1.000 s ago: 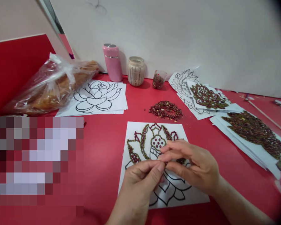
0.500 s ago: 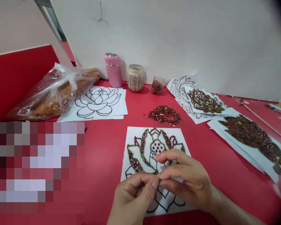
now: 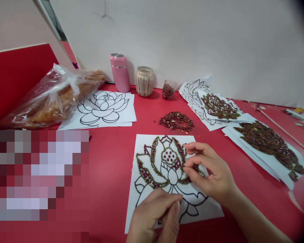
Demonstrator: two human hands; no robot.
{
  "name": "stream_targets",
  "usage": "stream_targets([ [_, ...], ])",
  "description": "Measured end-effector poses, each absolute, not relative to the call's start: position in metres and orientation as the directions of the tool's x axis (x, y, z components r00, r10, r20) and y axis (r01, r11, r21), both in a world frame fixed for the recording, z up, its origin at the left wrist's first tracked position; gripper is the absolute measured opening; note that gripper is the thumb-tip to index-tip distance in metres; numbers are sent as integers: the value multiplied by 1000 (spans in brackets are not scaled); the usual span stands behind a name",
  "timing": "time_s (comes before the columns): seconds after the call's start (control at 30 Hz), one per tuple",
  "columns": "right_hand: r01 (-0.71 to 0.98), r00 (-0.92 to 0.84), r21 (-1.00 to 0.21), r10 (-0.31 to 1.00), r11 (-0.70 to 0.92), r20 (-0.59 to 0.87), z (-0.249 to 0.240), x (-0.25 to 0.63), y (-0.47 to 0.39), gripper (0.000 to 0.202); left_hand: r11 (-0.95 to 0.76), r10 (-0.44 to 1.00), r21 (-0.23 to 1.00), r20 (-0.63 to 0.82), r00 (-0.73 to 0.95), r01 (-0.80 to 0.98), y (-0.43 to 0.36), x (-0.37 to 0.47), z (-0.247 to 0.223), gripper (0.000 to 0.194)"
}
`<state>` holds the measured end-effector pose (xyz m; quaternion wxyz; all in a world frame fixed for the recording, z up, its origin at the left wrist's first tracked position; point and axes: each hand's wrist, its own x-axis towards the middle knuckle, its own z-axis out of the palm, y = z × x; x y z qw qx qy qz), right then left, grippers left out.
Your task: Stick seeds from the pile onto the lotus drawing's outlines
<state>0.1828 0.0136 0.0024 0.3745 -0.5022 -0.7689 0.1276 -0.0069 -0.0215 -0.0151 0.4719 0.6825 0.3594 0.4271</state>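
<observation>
A white sheet with a black lotus outline (image 3: 131,199) lies in front of me, its upper petals edged with dark red and green beans (image 3: 145,175). My left hand (image 3: 157,216) is over the sheet's lower part, thumb and index finger pinched together. Whatever the pinch may hold is too small to make out. My right hand (image 3: 207,168) hovers above the right-hand petals with its fingers apart and curved. No object shows between them. The hands do not touch each other.
Beyond the sheet lies a loose pile of beans (image 3: 176,121). A pink flask (image 3: 120,72), a jar (image 3: 144,81) and a small cup of beans (image 3: 168,89) line the wall. Bean-covered pictures (image 3: 271,145) lie right; blank lotus sheets (image 3: 103,108) and a plastic bag (image 3: 58,98) left.
My hands have parted. The right one has moved up and right, while the left has shifted slightly down and right. The lotus sheet's centre is now uncovered.
</observation>
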Motion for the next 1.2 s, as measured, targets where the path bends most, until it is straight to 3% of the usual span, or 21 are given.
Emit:
stream_targets([
  [0.07, 734, -225, -543, 900, 409, 374, -3, 187, 14, 5, -462, 843, 869, 368, 393, 177, -25, -3, -21, 24],
  [0.17, 790, -260, -480, 918, 381, 301, -8, 186, 13, 6, -642, 765, 650, 503, 403, 407, -29, 4, -32, 17],
  [0.27, 817, -288, -422, 911, 394, 294, -9, 180, 13, 7, -741, 664, 406, 566, 489, 535, -30, 10, -44, 16],
  [0.33, 828, -304, -387, 905, 405, 296, -10, 176, 14, 8, -754, 636, 326, 576, 513, 570, -31, 12, -48, 16],
  [0.83, 837, -311, -370, 907, 403, 285, -14, 173, 18, 11, -771, 611, 258, 557, 562, 583, -31, 11, -60, 13],
  [1.03, 844, -256, -409, 930, 348, 263, -16, 175, 18, 2, -777, 577, 207, 612, 541, 595, -28, 12, -58, 17],
  [1.2, 875, -216, -395, 955, 282, 203, -16, 179, 20, 6, -774, 602, 237, 560, 569, 587, -31, 10, -61, 14],
])
